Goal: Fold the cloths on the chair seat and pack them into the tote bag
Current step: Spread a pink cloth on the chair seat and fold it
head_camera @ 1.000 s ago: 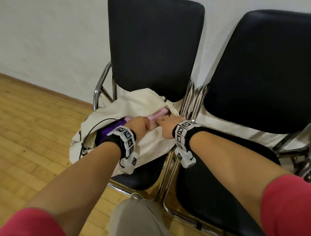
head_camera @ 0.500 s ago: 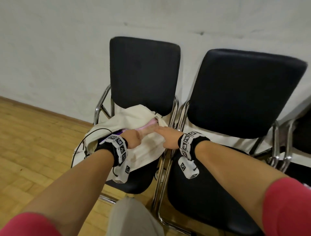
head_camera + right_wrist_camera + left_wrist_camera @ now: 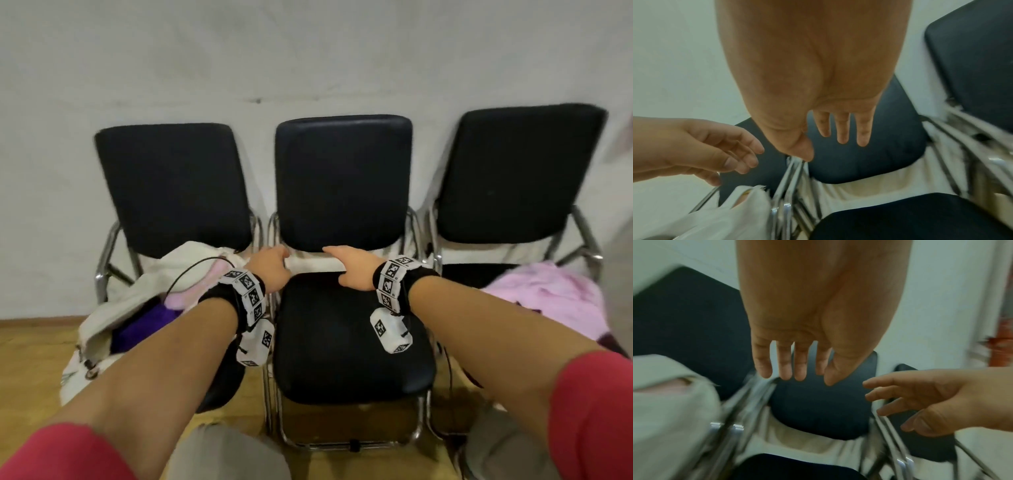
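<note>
Hovering over the middle chair [image 3: 349, 342], the left hand [image 3: 270, 270] and right hand [image 3: 352, 270] are hanging loose-fingered, holding nothing, tote bag [image 3: 137, 298] beside them.

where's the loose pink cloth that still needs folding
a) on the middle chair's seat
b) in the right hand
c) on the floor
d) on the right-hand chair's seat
d: the loose pink cloth lies crumpled on the right-hand chair, while the right hand holds nothing above the bare middle chair seat.
</note>
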`<act>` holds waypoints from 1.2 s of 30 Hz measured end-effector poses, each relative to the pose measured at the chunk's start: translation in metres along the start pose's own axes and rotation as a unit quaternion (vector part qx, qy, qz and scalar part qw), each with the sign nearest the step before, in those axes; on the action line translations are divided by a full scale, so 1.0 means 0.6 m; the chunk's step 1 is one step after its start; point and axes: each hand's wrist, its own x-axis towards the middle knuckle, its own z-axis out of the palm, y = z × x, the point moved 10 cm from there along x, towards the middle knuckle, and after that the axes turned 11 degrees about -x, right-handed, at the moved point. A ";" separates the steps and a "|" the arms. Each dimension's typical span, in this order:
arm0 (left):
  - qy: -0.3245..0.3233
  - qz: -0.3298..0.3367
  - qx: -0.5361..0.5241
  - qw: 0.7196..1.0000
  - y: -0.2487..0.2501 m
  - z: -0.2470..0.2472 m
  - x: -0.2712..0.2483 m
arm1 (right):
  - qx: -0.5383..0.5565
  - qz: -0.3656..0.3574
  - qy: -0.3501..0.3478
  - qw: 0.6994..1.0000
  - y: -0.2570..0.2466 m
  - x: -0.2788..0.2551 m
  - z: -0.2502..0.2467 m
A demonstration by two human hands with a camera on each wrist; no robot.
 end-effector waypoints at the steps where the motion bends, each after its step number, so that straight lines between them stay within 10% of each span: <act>1: -0.014 0.016 0.008 1.000 0.040 0.025 0.005 | 0.005 0.024 0.004 1.000 0.041 -0.024 0.001; 18: -0.205 0.154 0.035 0.966 0.531 0.500 0.095 | 0.088 0.338 0.031 0.937 0.689 -0.394 0.082; 31: -0.309 0.072 0.074 0.945 0.554 0.811 0.174 | 0.333 0.380 0.013 0.863 0.900 -0.338 0.260; 36: -0.259 0.033 0.047 0.964 0.539 0.837 0.212 | 0.423 0.366 0.014 0.829 0.915 -0.302 0.286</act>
